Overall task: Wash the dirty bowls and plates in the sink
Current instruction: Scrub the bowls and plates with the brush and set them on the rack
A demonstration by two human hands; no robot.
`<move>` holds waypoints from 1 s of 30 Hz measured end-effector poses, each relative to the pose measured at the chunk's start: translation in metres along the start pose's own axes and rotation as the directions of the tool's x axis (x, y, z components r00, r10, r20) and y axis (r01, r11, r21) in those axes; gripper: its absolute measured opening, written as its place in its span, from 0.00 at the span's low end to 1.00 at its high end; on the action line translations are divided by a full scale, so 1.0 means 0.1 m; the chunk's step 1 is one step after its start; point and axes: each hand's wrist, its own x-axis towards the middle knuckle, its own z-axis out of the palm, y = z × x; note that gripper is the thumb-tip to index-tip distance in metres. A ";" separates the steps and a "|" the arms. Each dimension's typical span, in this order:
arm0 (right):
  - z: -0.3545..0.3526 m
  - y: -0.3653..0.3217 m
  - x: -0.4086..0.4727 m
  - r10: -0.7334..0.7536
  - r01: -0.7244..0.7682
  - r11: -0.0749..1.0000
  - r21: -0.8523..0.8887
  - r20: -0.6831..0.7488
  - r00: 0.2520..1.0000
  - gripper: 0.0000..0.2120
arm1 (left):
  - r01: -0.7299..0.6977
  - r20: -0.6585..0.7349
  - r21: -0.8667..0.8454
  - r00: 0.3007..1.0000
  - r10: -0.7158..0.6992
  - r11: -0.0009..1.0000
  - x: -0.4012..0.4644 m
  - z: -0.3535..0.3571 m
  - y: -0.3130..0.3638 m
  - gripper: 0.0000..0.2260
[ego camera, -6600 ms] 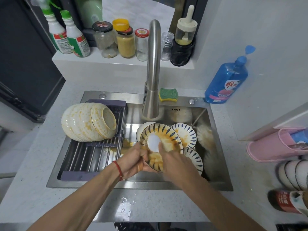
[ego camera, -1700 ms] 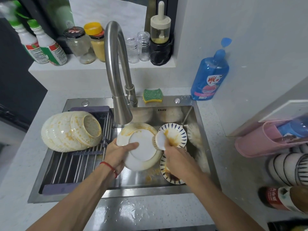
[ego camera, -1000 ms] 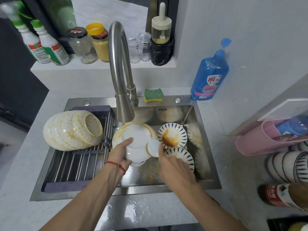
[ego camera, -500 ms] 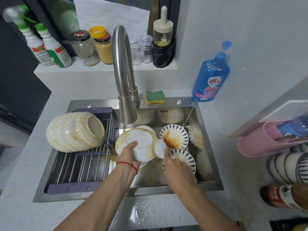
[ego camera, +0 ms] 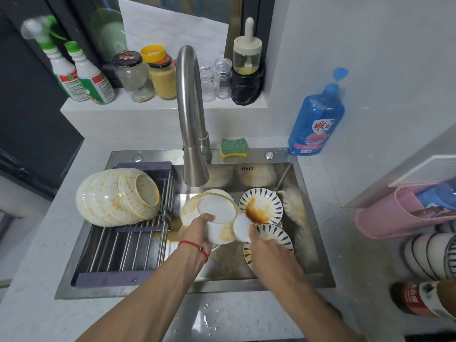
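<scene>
Left hand (ego camera: pixel 197 228) gripped a white plate (ego camera: pixel 217 211), underside up and tilted, over the sink (ego camera: pixel 318 280); fingers curled over its near rim, orange smears around the edge. Right hand (ego camera: pixel 266 245) was just beside it, fingers closed on a small round white pad (ego camera: pixel 243 227) that touched the plate's right edge.

Beyond the right hand, inside the sink, sat a striped plate (ego camera: pixel 267 201) with a brown sauce smear; a second striped plate (ego camera: pixel 276 234) lay partly under that hand. Pale stained dishes lined the far and right walls of the sink, too blurred to count.

Left of the left hand, a stack of stained bowls (ego camera: pixel 116 196) lay on its side on a drying rack (ego camera: pixel 123 250) spanning the sink's left half. The tap (ego camera: pixel 190 114) arched above both hands, its spout over the held plate.

Behind the tap lay a green and yellow sponge (ego camera: pixel 234 147). Far right of the hands, a blue soap bottle (ego camera: pixel 317 119) stood on the pale speckled surface (ego camera: pixel 37 280) against a grey wall. A ledge (ego camera: pixel 158 107) beyond the sink carried two spray bottles (ego camera: pixel 84 77) and jars (ego camera: pixel 148 75). Water drops wetted the surface near the forearms.
</scene>
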 end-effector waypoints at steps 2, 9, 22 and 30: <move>-0.06 0.12 0.11 0.049 -0.049 0.999 -0.009 -0.045 0.998 0.31 | -0.074 0.023 0.063 0.997 0.072 0.995 -0.04 -0.04 -0.06 0.22; -0.14 -0.09 0.33 0.072 -0.071 0.997 0.042 -0.027 0.997 0.32 | -0.336 0.298 0.365 0.926 0.232 0.869 -0.14 0.03 -0.16 0.27; -0.13 0.02 0.12 -0.051 0.050 0.998 -0.049 -0.020 0.999 0.34 | -0.328 0.463 0.318 0.872 0.156 0.889 -0.12 -0.03 0.08 0.33; -0.09 -0.02 -0.04 -0.078 0.076 0.993 -0.085 -0.027 0.997 0.34 | -0.295 0.436 0.252 0.885 0.165 0.922 -0.12 -0.02 0.13 0.36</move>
